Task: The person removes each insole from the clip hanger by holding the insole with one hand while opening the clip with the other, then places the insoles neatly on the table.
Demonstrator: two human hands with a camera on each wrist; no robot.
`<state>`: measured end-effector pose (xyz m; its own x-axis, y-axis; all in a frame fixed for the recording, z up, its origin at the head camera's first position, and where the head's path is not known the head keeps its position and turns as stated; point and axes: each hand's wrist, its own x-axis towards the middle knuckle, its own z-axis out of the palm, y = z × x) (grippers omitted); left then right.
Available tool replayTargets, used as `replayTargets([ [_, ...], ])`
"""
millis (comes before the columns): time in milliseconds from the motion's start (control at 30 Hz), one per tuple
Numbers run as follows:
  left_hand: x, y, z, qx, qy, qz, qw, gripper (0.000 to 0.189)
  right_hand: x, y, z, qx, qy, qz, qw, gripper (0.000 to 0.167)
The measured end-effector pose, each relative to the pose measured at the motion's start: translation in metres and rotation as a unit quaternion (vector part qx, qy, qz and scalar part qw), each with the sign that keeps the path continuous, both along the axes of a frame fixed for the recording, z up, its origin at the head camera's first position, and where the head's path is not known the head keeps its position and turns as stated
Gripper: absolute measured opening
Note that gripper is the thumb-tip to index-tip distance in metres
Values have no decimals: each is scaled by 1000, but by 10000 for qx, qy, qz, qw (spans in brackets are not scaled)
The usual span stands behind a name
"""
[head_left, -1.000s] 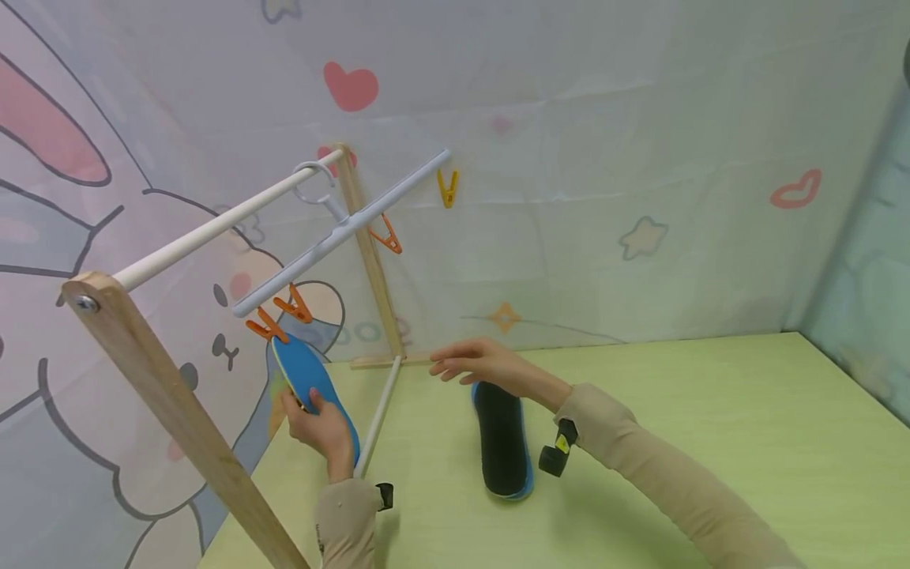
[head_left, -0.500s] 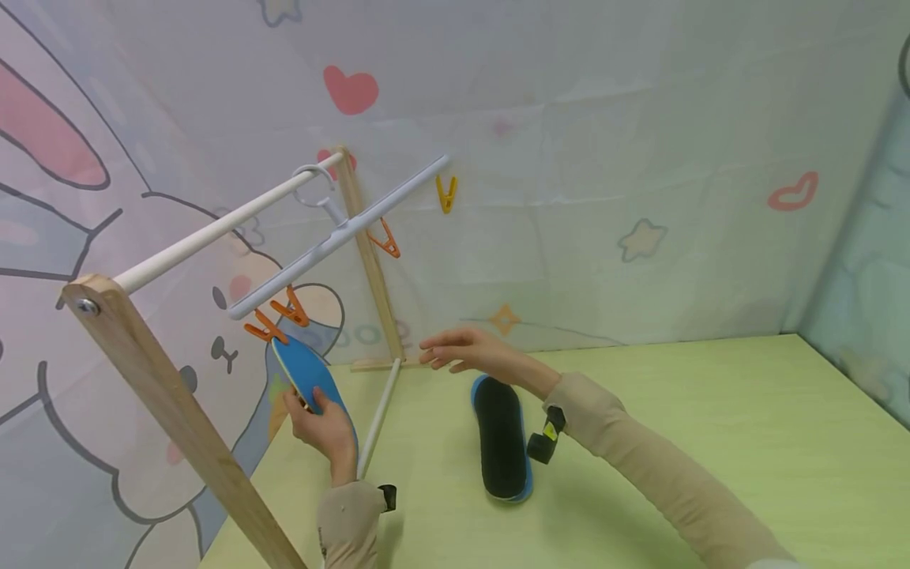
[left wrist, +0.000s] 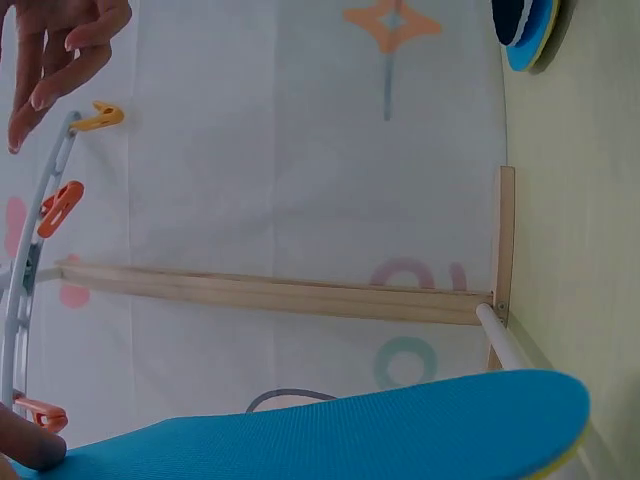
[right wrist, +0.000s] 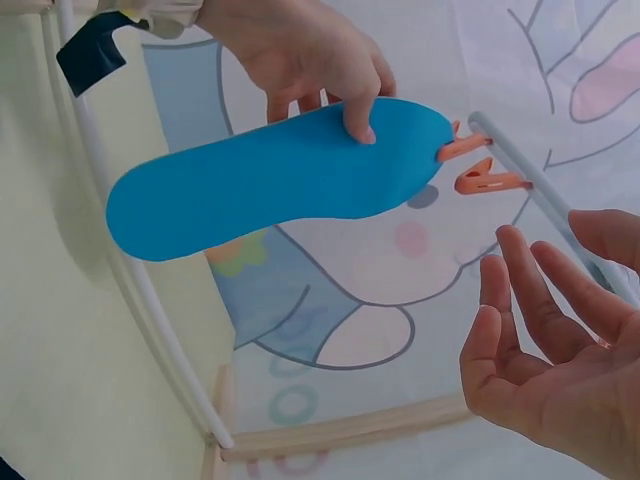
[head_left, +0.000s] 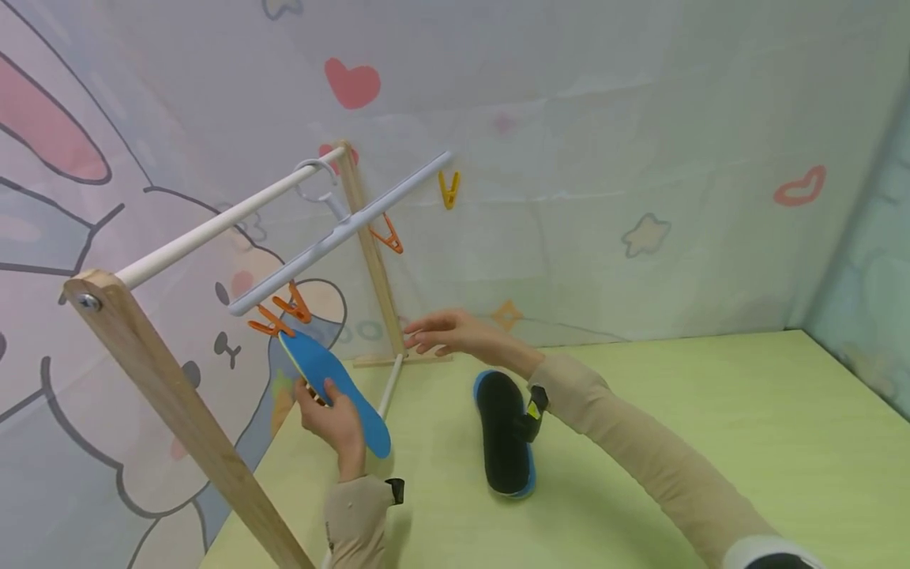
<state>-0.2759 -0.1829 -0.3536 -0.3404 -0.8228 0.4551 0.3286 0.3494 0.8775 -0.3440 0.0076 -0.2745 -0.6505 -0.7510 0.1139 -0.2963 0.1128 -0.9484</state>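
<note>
A blue insole [head_left: 334, 387] hangs slanting, its upper end at an orange clothespin [head_left: 271, 322]; the right wrist view shows that pin meeting the insole's tip. My left hand [head_left: 334, 423] grips the insole by its edge, thumb on the blue face and the other fingers behind it. My right hand [head_left: 458, 336] is in the air to the right of the insole, holding nothing, its fingers loosely bent in the right wrist view. Below the right forearm a second insole [head_left: 503, 442] lies on the table, black side up with a blue rim.
A white hanger [head_left: 341, 233] is hooked on the rod of a wooden rack [head_left: 167, 411]. It also carries another orange clothespin [head_left: 293, 304], one farther along [head_left: 387, 235] and a yellow one [head_left: 449, 190]. The green table [head_left: 675, 427] meets a printed cloth backdrop behind.
The insole's lower end has swung to the right and its blue face shows more, the left hand shifting right with it. My right hand has moved left and slightly up.
</note>
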Motion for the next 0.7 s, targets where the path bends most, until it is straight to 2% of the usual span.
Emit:
replayTargets([
  [267,7,7,8,-224,-358,-353,9985,22,-5,-12,7,200,141,-17,9997,38],
  [500,10,9,11,-504,-768,-818,9924,19,-7,-22,11,233,199,64,9995,37],
  [700,11,9,11,-623,-1051,-971,9877,20,-6,-33,15,233,293,40,9993,36],
])
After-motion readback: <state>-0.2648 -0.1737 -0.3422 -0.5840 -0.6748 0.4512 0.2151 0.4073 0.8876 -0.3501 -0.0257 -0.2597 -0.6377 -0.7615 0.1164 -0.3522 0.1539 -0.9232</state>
